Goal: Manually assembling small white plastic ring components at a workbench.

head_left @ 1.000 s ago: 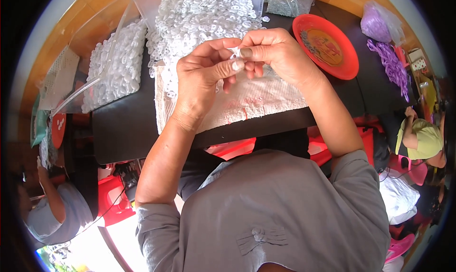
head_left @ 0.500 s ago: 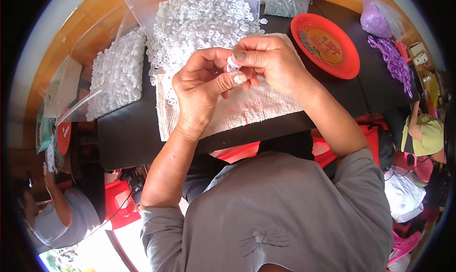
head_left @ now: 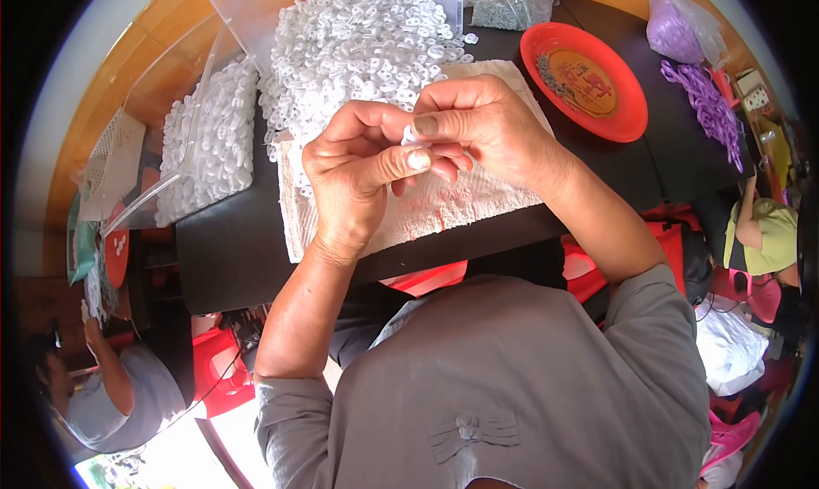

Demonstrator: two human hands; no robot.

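Observation:
Both my hands meet over a cream cloth on the dark table. Between thumb and fingers, my left hand pinches a small white plastic piece. My right hand grips the same piece from the other side, its thumb pressed against it. My fingers cover most of the piece, so its full shape is hidden. Just beyond my hands spreads a large heap of small white plastic pieces with holes, spilling from a clear tub onto the cloth.
A clear bin with more white pieces stands at left. A red plate holding small metal bits lies at right, near a purple chain and a bag of purple pieces. Behind is a bag of metal parts. Other people sit at both sides.
My hands have shifted slightly down, and less of the white piece shows between my fingers. The view has tilted a little. Heap and plate stay as they were.

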